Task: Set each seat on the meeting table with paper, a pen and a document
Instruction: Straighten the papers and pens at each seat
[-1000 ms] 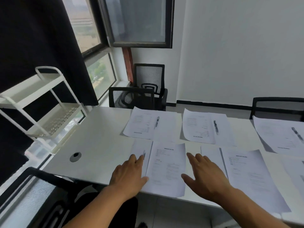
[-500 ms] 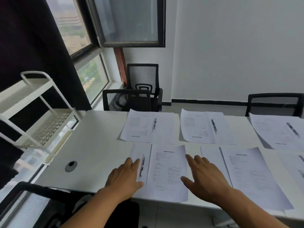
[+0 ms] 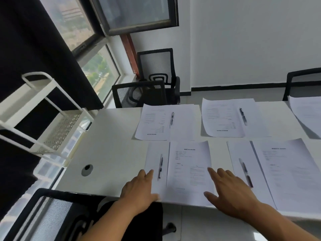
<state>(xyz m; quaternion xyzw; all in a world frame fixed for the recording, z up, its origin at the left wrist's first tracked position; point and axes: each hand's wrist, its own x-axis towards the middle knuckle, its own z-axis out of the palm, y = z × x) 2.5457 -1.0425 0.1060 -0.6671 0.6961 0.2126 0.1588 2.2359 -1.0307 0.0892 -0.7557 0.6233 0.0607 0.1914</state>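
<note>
Resting flat with straight fingers, my left hand (image 3: 139,190) lies on the near edge of the blank paper (image 3: 156,164), just beside the pen (image 3: 160,166) on it. My right hand (image 3: 229,193), also flat and wide, touches the right edge of the document (image 3: 189,169). Both sheets lie side by side on the table (image 3: 112,145), the document overlapping the paper.

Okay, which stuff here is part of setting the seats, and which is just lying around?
Part of the job: blank paper, pen, printed document, left hand, right hand, both flat on the sheets; table.

Just there: white shelf rack, office chairs, window.
</note>
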